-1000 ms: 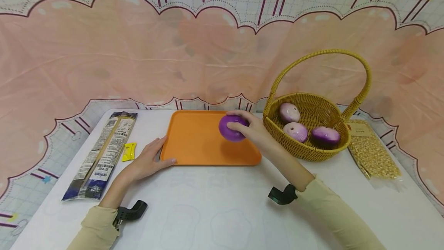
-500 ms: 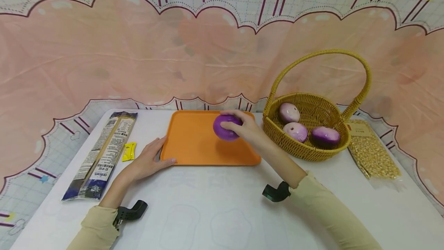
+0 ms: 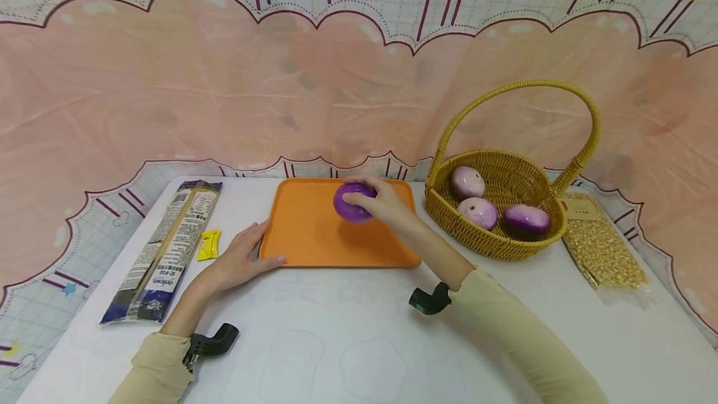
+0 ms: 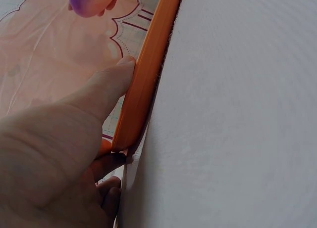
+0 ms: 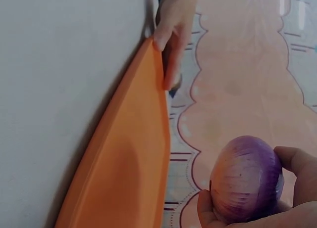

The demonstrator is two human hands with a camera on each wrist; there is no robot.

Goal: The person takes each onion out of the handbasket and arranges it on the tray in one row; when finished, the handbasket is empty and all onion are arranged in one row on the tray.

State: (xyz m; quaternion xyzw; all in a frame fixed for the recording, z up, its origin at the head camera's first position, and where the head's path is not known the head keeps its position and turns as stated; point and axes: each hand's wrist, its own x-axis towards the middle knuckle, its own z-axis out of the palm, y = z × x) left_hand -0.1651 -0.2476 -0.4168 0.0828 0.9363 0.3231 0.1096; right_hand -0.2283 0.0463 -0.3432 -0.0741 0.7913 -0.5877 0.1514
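A purple onion (image 3: 344, 207) is in my right hand (image 3: 384, 203), held over the orange tray (image 3: 303, 223). In the right wrist view, thumb and fingers wrap the sides of the onion (image 5: 245, 178), which is apart from the tray (image 5: 119, 173). My left hand (image 3: 241, 260) holds the tray's near left corner, with the thumb on the front rim and the fingers along the left side. The left wrist view shows that thumb (image 4: 116, 77) against the tray rim (image 4: 143, 69). Several fingers are partly hidden there.
To the right stands a wicker basket (image 3: 493, 245) with a tall handle and three onions (image 3: 477, 212) inside. Beyond it lies a bag of corn kernels (image 3: 608, 254). On the left are a long noodle packet (image 3: 165, 254) and a small yellow sachet (image 3: 209, 245).
My right hand has moved left with the onion, from the tray's right part to nearer its middle. The left hand has stayed at the tray corner.
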